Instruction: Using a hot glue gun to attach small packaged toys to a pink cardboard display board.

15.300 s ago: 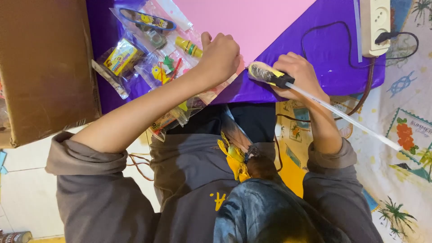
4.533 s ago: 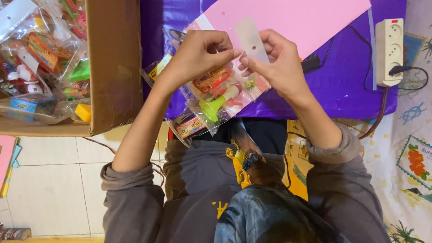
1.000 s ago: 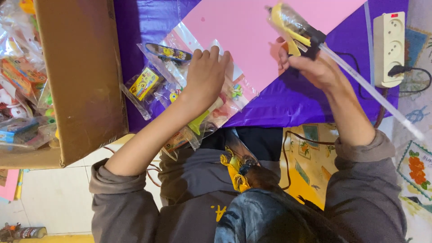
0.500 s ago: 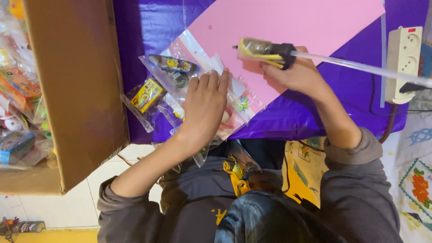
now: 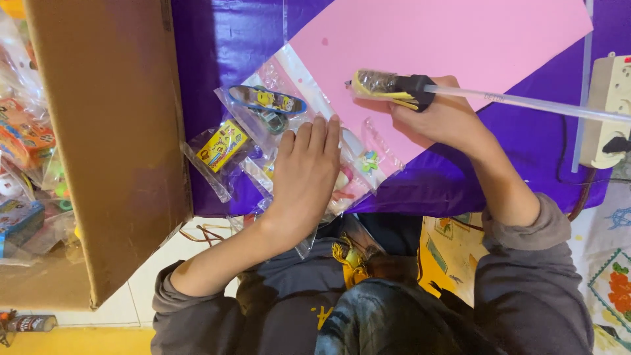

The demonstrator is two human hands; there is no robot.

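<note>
My left hand point(image 5: 305, 174) lies flat, fingers together, pressing down on a clear plastic bag point(image 5: 289, 98) of small colourful toys on the purple table cover point(image 5: 217, 46). My right hand point(image 5: 447, 118) grips a yellow-and-black glue gun point(image 5: 384, 87) with a long clear glue stick point(image 5: 526, 104) poking out of its back to the right. The gun's tip points left, just above the bag's upper edge where it overlaps a pink sheet point(image 5: 447, 33).
A brown cardboard box point(image 5: 112, 131) stands at the left, with packaged toys point(image 5: 26, 151) inside it. A white power strip point(image 5: 608, 112) with a plugged cable sits at the right edge. Small yellow toy packets point(image 5: 223, 144) lie beside the left hand.
The right hand has brought the glue gun down and left, from raised and tilted to level with its tip near the bag's edge. The left hand stays flat on the bag.
</note>
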